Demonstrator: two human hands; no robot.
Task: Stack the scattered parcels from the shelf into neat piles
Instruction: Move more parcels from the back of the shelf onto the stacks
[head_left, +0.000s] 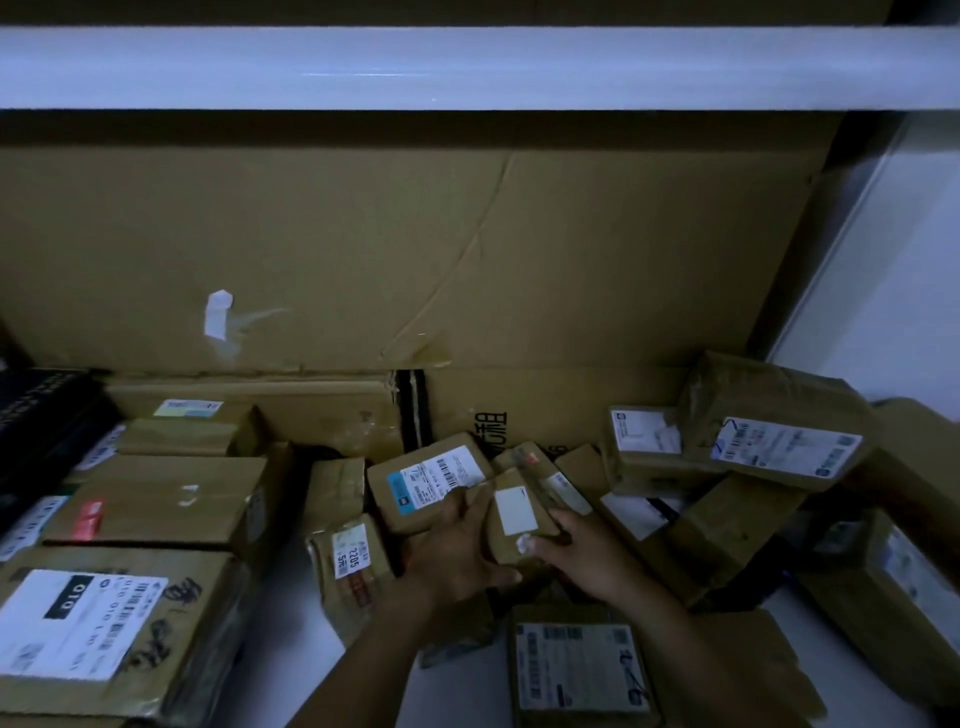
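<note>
Several brown taped parcels lie scattered on the white shelf (280, 613). Both hands meet at a small parcel with a blank white label (514, 512) in the middle. My left hand (457, 556) grips its left side, fingers reaching up along the parcel with the blue-striped label (431, 483) behind it. My right hand (582, 556) holds its right side, thumb pressed on the front edge. A narrow parcel marked 2205 (350, 561) leans just left of my left hand.
Stacked parcels (156, 499) fill the left side, with a large labelled one (104, 623) in front. A loose heap (769, 436) rises at the right. Another labelled parcel (582, 665) lies under my right forearm. Flat cardboard sheets (415, 249) line the back; a white shelf beam (467, 67) runs overhead.
</note>
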